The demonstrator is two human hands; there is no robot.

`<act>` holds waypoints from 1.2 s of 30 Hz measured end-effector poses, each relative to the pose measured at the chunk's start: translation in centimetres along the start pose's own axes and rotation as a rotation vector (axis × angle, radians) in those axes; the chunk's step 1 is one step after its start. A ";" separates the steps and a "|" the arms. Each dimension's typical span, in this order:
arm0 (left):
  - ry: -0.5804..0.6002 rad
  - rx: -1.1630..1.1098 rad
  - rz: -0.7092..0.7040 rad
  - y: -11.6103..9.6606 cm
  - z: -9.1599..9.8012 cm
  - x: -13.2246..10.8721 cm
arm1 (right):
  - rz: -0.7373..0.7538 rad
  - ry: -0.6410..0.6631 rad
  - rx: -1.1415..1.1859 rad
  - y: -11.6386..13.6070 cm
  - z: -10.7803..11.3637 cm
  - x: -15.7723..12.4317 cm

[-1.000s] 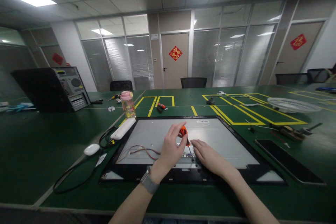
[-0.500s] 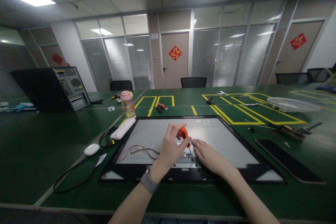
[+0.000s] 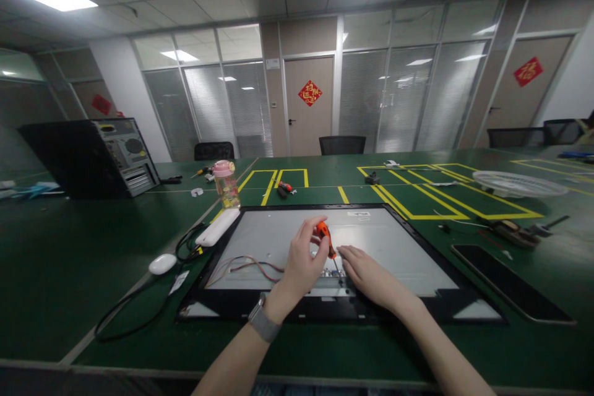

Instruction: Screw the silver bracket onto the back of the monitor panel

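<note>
While the left hand (image 3: pixel 304 263) grips the screwdriver (image 3: pixel 325 237) upright on the board (image 3: pixel 331 276), the right hand (image 3: pixel 366 272) lies open beside it, steadying; panel (image 3: pixel 394 247) on bench, screw work seemingly midway.

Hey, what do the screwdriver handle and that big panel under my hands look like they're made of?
The screwdriver handle looks like glossy orange plastic with black trim; its shaft is thin dark metal. The panel back looks like matte grey sheet metal, flat and evenly dull, framed by a black bezel, probably plastic.
</note>
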State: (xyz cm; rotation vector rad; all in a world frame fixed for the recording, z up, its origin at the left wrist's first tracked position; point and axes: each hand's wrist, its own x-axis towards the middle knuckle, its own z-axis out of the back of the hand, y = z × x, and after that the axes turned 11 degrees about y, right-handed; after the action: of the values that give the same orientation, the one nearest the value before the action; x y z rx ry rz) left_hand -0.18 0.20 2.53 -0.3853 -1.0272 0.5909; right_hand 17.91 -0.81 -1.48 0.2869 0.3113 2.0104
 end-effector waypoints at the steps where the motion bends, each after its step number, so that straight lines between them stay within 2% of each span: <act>1: -0.010 0.018 0.005 0.0 0.0 0.0 | -0.002 0.007 -0.007 0.1 0.1 0.0; 4: -0.024 0.067 0.001 -0.1 0.1 0.0 | -0.013 0.035 -0.038 0.4 0.3 -0.1; 11: 0.018 -0.024 -0.014 -0.2 0.0 0.1 | -0.006 0.027 -0.044 0.4 0.3 0.0; 19: -0.037 0.007 0.057 0.1 0.1 0.2 | -0.008 0.000 -0.001 0.1 0.0 0.0; 26: -0.088 0.046 0.055 0.2 0.4 0.4 | -0.013 0.007 0.015 0.2 0.1 0.1; 29: -0.156 0.052 0.054 0.5 1.2 0.8 | -0.021 0.015 0.017 0.2 0.1 0.0; 33: -0.362 0.031 0.113 1.5 3.2 1.4 | -0.036 0.010 0.011 0.3 0.1 0.0; 34: -0.382 0.074 0.151 1.9 3.8 1.5 | -0.035 0.006 0.013 0.3 0.1 0.0; 36: -0.306 0.247 0.298 2.6 5.0 1.6 | -0.029 0.003 0.018 0.2 0.1 0.0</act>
State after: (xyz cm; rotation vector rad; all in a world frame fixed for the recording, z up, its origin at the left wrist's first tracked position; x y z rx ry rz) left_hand -4.65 3.35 4.55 -0.2333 -1.1804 1.0582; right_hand 17.73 -0.91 -1.32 0.2886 0.3339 1.9804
